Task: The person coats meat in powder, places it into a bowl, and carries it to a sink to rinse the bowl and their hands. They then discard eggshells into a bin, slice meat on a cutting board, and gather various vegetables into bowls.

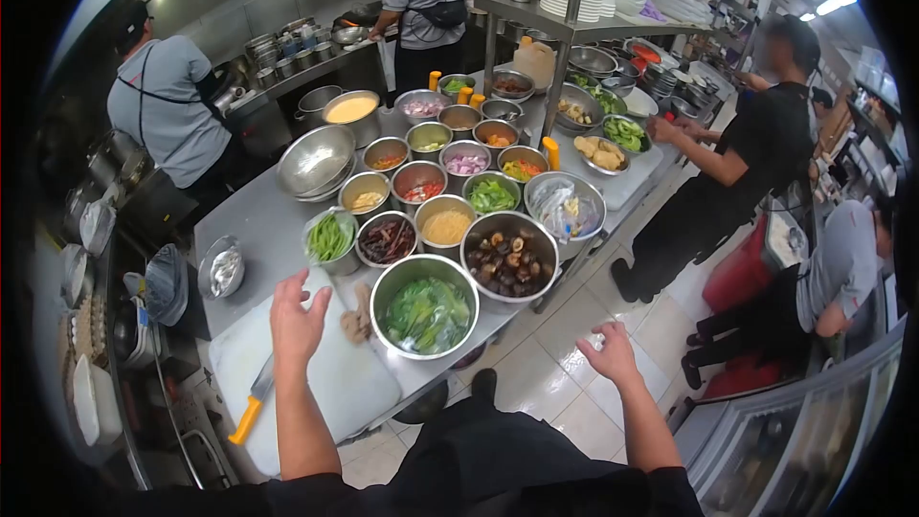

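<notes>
My left hand (299, 318) is raised above the white cutting board (359, 378), fingers apart and nothing in it. Beneath it, a knife (251, 407) with a yellow handle lies on the board. A knobbly brown piece that looks like ginger (356, 319) rests at the board's far edge. Between my hands stands a steel pot (375, 325) with green leafy vegetables (424, 309) in it. My right hand (608, 354) hovers out to the right, past the table edge, with its fingers spread and holding nothing. Nearest to it is a steel pot of brown mushrooms (509, 258).
Steel containers of dried red chillies (387, 239), chopped green vegetable (491, 194) and other cut food crowd the steel table (239, 215). A shelf post (565, 67) rises at the far side. Co-workers stand at the stove and on the right, one in black (742, 144).
</notes>
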{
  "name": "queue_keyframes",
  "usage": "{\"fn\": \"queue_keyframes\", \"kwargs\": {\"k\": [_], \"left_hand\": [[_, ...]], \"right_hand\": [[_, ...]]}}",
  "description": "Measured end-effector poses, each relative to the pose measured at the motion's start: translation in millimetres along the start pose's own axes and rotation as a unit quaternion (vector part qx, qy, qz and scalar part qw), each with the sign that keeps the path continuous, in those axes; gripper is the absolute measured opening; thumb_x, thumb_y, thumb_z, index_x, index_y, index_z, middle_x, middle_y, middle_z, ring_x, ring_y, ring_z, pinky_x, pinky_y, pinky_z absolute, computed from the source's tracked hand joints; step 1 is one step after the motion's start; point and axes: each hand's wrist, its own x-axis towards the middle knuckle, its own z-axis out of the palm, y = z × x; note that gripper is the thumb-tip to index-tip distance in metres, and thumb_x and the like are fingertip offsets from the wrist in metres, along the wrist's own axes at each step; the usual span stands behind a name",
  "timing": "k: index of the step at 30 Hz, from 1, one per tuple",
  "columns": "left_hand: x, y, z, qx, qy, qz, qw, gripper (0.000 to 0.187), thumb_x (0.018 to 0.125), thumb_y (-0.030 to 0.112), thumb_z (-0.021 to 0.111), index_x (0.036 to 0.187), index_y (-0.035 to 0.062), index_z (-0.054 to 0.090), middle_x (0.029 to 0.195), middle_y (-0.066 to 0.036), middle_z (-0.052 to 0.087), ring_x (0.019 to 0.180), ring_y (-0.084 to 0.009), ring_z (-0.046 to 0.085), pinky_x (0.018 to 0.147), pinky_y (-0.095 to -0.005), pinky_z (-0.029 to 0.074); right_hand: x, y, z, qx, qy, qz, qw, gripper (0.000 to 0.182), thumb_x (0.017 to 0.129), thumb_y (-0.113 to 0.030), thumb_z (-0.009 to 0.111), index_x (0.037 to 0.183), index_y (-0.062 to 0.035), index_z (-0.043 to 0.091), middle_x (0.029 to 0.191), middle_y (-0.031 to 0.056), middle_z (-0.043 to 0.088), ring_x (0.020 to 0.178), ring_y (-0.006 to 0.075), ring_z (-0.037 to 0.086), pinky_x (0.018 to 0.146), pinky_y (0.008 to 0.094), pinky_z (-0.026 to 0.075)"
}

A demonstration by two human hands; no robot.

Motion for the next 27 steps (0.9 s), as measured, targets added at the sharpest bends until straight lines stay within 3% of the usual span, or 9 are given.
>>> {"fn": "queue_keyframes", "kwargs": {"k": [3, 7, 8, 9, 12, 14, 19, 23, 27], "left_hand": [[34.8, -2.6, 23.2, -0.003, -0.003, -0.026, 1.000, 0.041, 0.084, 0.020, 0.071, 0.119, -0.0009, 0.061, 0.110, -0.018, 0.061, 0.083, -0.0270, 0.066, 0.074, -0.0378, 0.052], [85.7, 29.7, 45.3, 0.006, -0.033, -0.014, 0.999, 0.040, 0.084, 0.018, 0.072, 0.117, -0.0024, 0.061, 0.106, -0.019, 0.062, 0.080, -0.0262, 0.067, 0.073, -0.0376, 0.051], [98.7, 45.0, 50.4, 0.009, -0.048, 0.004, 0.999, 0.039, 0.083, 0.016, 0.072, 0.115, -0.0032, 0.062, 0.104, -0.019, 0.063, 0.079, -0.0257, 0.067, 0.071, -0.0377, 0.051], [110.4, 56.4, 60.6, 0.009, -0.057, 0.021, 0.998, 0.039, 0.083, 0.016, 0.072, 0.115, -0.0031, 0.062, 0.103, -0.018, 0.063, 0.078, -0.0259, 0.066, 0.071, -0.0378, 0.051], [147.7, 88.4, 93.5, 0.040, -0.084, 0.120, 0.988, 0.037, 0.080, 0.016, 0.074, 0.112, -0.0015, 0.064, 0.094, -0.017, 0.064, 0.076, -0.0282, 0.065, 0.068, -0.0380, 0.051], [161.8, 138.3, 111.8, 0.024, -0.123, 0.152, 0.980, 0.037, 0.079, 0.017, 0.075, 0.110, -0.0004, 0.064, 0.090, -0.017, 0.064, 0.076, -0.0295, 0.065, 0.067, -0.0384, 0.051], [186.8, 218.9, 174.6, 0.019, -0.191, 0.190, 0.963, 0.035, 0.078, 0.018, 0.075, 0.107, 0.0020, 0.065, 0.083, -0.015, 0.063, 0.073, -0.0305, 0.064, 0.066, -0.0394, 0.051], [199.8, 292.3, 225.0, 0.028, -0.193, 0.238, 0.951, 0.034, 0.078, 0.018, 0.075, 0.108, 0.0022, 0.065, 0.085, -0.017, 0.064, 0.071, -0.0303, 0.065, 0.065, -0.0389, 0.052], [204.6, 360.1, 284.8, 0.022, -0.231, 0.203, 0.951, 0.035, 0.079, 0.017, 0.072, 0.109, 0.0004, 0.065, 0.085, -0.013, 0.065, 0.074, -0.0213, 0.064, 0.068, -0.0326, 0.051]], "right_hand": [[34.0, 116.1, 23.3, -0.121, -0.112, 0.124, 0.979, 0.051, 0.080, -0.046, 0.069, 0.108, -0.0039, 0.065, 0.116, 0.0217, 0.061, 0.104, 0.0379, 0.061, 0.090, 0.0442, 0.050], [6.0, 262.5, 46.3, -0.238, -0.346, 0.207, 0.884, 0.072, 0.087, -0.063, 0.045, 0.099, 0.0034, 0.070, 0.115, 0.0248, 0.063, 0.115, 0.0391, 0.056, 0.100, 0.0429, 0.044], [-11.3, 275.1, 44.4, -0.230, -0.316, 0.238, 0.889, 0.064, 0.085, -0.059, 0.055, 0.089, 0.0029, 0.071, 0.095, 0.0221, 0.070, 0.094, 0.0359, 0.067, 0.087, 0.0425, 0.051], [-22.3, 292.2, 46.8, -0.187, -0.377, 0.345, 0.839, 0.070, 0.087, -0.061, 0.047, 0.102, 0.0033, 0.070, 0.119, 0.0248, 0.061, 0.119, 0.0382, 0.055, 0.101, 0.0403, 0.043], [-61.5, 275.8, 30.8, -0.103, -0.336, 0.404, 0.845, 0.063, 0.085, -0.055, 0.061, 0.082, 0.0064, 0.070, 0.074, 0.0187, 0.069, 0.065, 0.0293, 0.068, 0.064, 0.0404, 0.054], [-79.4, 279.3, 55.1, -0.054, -0.338, 0.514, 0.786, 0.060, 0.083, -0.052, 0.065, 0.084, 0.0081, 0.070, 0.075, 0.0189, 0.069, 0.064, 0.0284, 0.067, 0.059, 0.0397, 0.053], [-53.9, 305.6, 27.4, 0.070, -0.334, 0.350, 0.872, 0.063, 0.084, -0.053, 0.064, 0.096, 0.0083, 0.069, 0.091, 0.0216, 0.069, 0.079, 0.0313, 0.068, 0.070, 0.0435, 0.053], [64.7, 391.6, 45.4, -0.111, -0.365, 0.332, 0.862, 0.065, 0.087, -0.057, 0.052, 0.102, 0.0038, 0.070, 0.107, 0.0239, 0.067, 0.101, 0.0370, 0.065, 0.090, 0.0451, 0.049], [181.3, 444.9, -20.7, -0.108, -0.255, 0.248, 0.928, 0.052, 0.084, -0.048, 0.054, 0.089, 0.0008, 0.072, 0.104, 0.0244, 0.066, 0.102, 0.0390, 0.063, 0.092, 0.0437, 0.048]]}}
